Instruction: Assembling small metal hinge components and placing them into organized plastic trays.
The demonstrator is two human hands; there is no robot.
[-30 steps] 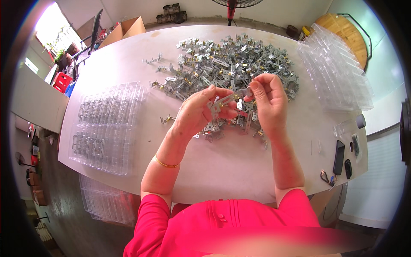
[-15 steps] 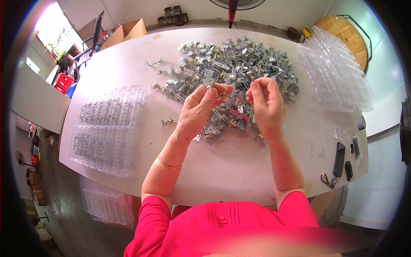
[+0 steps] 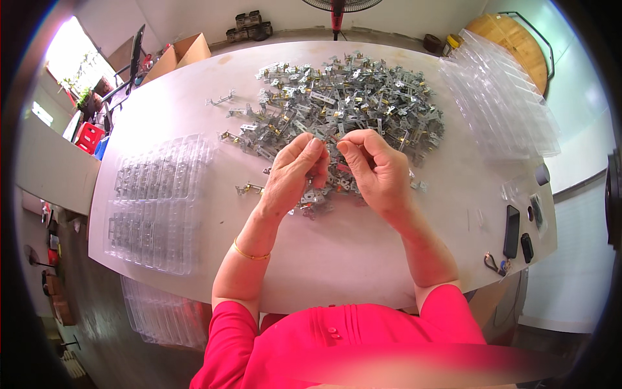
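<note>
Over the near part of a large pile of small silvery metal brackets (image 3: 363, 97), some with brass-coloured parts, my two hands are close together. My left hand (image 3: 295, 170) is closed in a pinch, thumb on top, around a small metal bracket that its fingers mostly hide. My right hand (image 3: 379, 170) is also pinched, its thumb and forefinger tips pointing at the left fingertips. Whatever the right fingers hold is too small or covered to make out. A few loose brackets (image 3: 249, 188) lie left of my left hand.
Clear plastic trays (image 3: 152, 202) filled with rows of metal parts lie at the left of the white table (image 3: 324, 259). More clear trays (image 3: 502, 97) are stacked at the right. Near the right edge are a phone (image 3: 512, 232), a small black object (image 3: 527, 247) and keys (image 3: 497, 264).
My right hand has moved left and turned inward, so its fingertips are nearer the left ones. The bracket showing above my left thumb before is now mostly out of sight.
</note>
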